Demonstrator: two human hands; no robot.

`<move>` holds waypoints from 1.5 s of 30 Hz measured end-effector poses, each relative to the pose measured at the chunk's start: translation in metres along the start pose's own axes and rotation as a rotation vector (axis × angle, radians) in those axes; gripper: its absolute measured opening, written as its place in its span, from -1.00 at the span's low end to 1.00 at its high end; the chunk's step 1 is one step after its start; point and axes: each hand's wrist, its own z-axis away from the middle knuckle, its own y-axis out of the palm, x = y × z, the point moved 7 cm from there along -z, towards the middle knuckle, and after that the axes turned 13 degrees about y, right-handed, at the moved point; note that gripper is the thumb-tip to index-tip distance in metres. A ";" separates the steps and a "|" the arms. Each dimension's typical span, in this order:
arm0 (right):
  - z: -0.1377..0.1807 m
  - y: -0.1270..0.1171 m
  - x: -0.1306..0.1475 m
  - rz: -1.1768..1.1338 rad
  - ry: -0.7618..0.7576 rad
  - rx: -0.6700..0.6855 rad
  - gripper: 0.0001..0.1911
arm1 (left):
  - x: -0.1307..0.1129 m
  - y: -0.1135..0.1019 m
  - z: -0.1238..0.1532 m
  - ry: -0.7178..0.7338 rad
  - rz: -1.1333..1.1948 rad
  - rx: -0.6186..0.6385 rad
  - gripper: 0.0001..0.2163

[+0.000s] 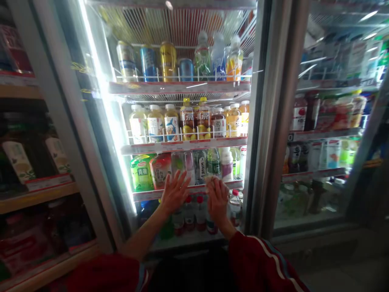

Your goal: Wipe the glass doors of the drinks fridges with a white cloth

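My left hand (175,194) is raised with its fingers spread in front of the lower shelves of a drinks fridge. It holds nothing, and its palm faces the glass door. Beside it on the right, my right hand (217,198) is closed on a pale crumpled cloth (209,179), of which only a little shows past the fingers. Behind the hands stand a green drink pack (141,173), a red drink pack (159,169) and a dark WAVE bottle (201,167). Whether either hand touches the glass I cannot tell.
Bottles and cans fill the upper shelves, among them a gold can (168,61) and yellow-capped tea bottles (187,117). A metal door frame (278,121) runs up the right side, with another stocked fridge beyond. Wooden-edged shelves (39,196) with bottles stand at the left.
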 end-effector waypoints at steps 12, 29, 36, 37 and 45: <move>-0.033 -0.014 -0.018 -0.008 0.022 -0.091 -0.33 | 0.016 -0.013 0.018 0.008 -0.003 0.027 -0.61; -0.099 0.030 0.110 -0.066 -0.316 0.077 -0.44 | 0.086 -0.055 0.055 -0.304 -0.158 -0.057 -0.45; -0.034 0.042 0.141 -0.074 -0.616 0.204 -0.47 | 0.093 -0.057 0.092 -0.382 -0.177 0.012 -0.51; -0.032 0.045 0.146 -0.081 -0.644 0.218 -0.46 | 0.095 -0.058 0.097 -0.387 -0.178 0.023 -0.51; -0.093 0.056 0.183 -0.104 -0.489 0.151 -0.48 | 0.113 -0.068 0.122 -0.496 -0.196 0.034 -0.48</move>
